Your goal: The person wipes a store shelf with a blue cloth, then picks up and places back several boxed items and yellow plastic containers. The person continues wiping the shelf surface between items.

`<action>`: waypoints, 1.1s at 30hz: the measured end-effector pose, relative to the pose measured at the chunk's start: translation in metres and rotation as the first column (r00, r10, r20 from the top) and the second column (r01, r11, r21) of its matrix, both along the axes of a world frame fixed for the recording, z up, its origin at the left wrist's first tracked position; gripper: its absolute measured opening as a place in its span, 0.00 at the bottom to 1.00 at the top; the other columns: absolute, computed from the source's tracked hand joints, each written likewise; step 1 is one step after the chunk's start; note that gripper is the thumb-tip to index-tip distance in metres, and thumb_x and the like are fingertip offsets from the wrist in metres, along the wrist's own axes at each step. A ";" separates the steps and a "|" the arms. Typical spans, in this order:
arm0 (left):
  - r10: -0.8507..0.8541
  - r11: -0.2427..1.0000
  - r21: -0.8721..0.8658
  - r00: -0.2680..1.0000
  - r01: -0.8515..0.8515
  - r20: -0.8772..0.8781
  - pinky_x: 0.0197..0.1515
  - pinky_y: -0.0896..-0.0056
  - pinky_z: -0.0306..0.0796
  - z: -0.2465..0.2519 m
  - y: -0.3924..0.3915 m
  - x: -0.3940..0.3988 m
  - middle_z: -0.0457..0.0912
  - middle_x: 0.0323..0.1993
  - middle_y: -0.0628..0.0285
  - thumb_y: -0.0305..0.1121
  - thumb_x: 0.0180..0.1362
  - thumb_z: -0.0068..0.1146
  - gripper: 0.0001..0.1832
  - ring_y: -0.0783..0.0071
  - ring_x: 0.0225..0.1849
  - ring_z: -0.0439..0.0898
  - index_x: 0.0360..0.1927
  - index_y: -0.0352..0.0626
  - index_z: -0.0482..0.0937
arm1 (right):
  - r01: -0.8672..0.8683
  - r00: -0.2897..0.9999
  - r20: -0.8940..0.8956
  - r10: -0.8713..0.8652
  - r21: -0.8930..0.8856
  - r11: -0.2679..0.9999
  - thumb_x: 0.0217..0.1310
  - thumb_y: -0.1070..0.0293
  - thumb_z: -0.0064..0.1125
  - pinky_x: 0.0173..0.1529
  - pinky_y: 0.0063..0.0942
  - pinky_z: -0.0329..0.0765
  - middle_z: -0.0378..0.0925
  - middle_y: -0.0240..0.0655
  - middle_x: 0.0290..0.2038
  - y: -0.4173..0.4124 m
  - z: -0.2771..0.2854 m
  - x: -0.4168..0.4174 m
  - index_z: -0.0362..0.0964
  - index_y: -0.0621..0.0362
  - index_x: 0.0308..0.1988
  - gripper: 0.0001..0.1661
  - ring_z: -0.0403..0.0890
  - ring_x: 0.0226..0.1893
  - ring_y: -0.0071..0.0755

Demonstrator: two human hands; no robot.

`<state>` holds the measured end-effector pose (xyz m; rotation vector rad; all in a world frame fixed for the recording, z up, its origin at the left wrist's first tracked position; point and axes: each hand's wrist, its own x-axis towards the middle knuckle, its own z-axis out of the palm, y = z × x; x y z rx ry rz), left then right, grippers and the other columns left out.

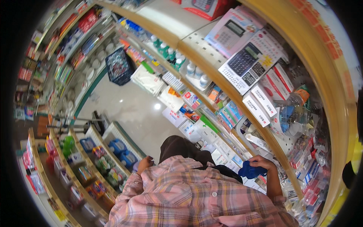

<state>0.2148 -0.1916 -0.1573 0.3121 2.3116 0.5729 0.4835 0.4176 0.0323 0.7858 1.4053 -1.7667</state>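
Note:
My right hand (259, 164) grips a crumpled dark blue cloth (249, 171) beside the shelving on the right. White packages and papers (224, 147) lie on the lower level just beyond it. On my other side, my left hand (145, 165) hangs by the shelf with blue bottles (129, 159); nothing is seen in it, and part of its fingers is hidden. A boxed black calculator (245, 63) stands on the upper right shelf, near white-and-red cartons (256, 109).
Long wooden shelf edges (210, 73) curve along my right side. White-capped green bottles (163, 49) stand lower down. A dark basket (119, 66) with packets sits on the pale floor (139, 110). Stocked shelves (82, 170) line the left, and a clear plastic bottle (297, 99) lies on the right shelf.

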 end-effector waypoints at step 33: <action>-0.479 0.631 0.675 0.877 0.382 -0.047 0.30 0.67 0.65 0.054 0.082 -0.260 0.74 0.21 0.61 0.36 0.63 0.57 0.14 0.74 0.25 0.66 0.34 0.31 0.79 | 0.805 -0.037 0.009 -0.999 -0.592 -0.035 0.62 0.67 0.59 0.57 0.39 0.77 0.80 0.38 0.48 -0.351 -0.093 -0.132 0.70 0.59 0.54 0.21 0.82 0.47 0.37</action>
